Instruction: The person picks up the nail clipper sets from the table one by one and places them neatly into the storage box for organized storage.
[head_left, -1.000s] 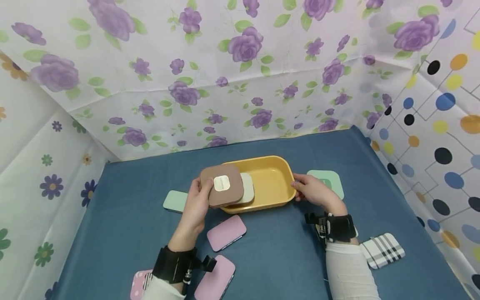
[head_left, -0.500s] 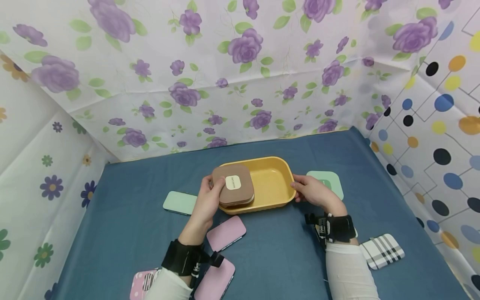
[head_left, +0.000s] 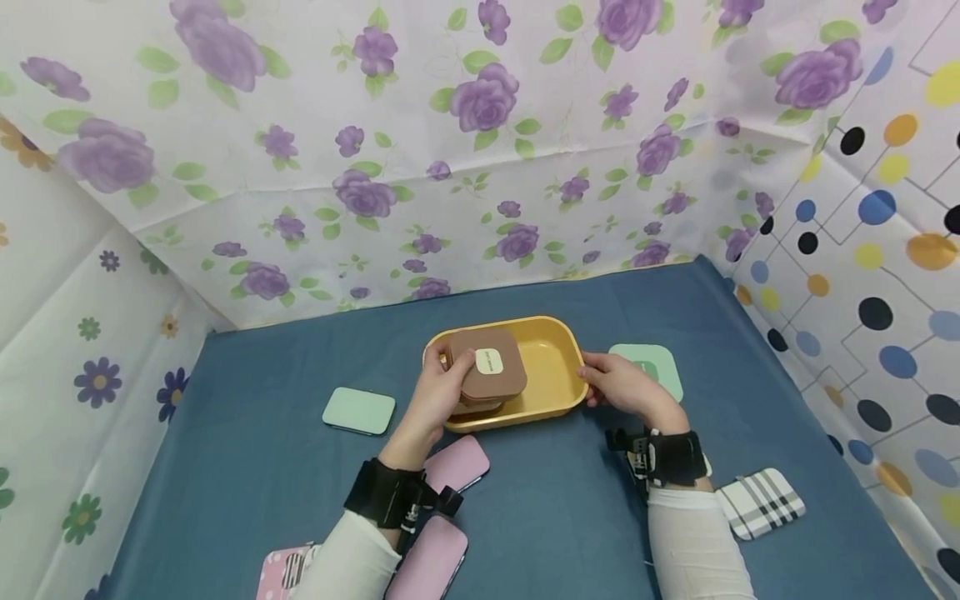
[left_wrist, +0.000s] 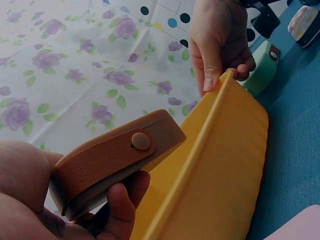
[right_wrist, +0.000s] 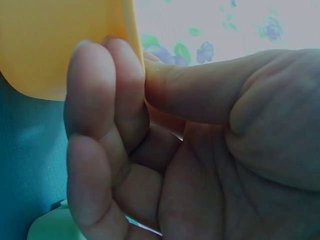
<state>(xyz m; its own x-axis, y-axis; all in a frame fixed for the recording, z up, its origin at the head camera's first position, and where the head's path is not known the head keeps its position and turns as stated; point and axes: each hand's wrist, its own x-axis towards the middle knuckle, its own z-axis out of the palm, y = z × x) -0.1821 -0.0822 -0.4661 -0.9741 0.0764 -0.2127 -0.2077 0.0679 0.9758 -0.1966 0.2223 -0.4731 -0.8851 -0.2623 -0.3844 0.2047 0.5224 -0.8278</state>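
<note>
Brown case [head_left: 489,382]: shifted right since half a second ago, left hand [head_left: 433,398] travelling with it; right hand [head_left: 622,385] practically unmoved. Case now over the tray's left half.
Pale green case [head_left: 360,411]: left of the left fingers, apart from them. Leave it.
Left hand: fingers narrow, holding brown case by its left side, thumb on top beside the label [head_left: 489,361]. Level it before easing that thumb, I'd say.
Snap strap [left_wrist: 110,155]: above the curled left fingertips, looks fastened. Better to squeeze the case body than pry at it.
Pink case [head_left: 459,461]: on the near side of the left fingers. Mind the wrist strap there.
Yellow tray [head_left: 551,367]: bare floor between left and right fingertips. Brown edge under the held case; can't tell if same case or another. Go gently, could rock.
Right hand: thumb and fingers pinch the right-end rim. Good brace; hold, don't pull.
Green case [head_left: 667,367]: behind the right knuckles. Avoid nudging.
</note>
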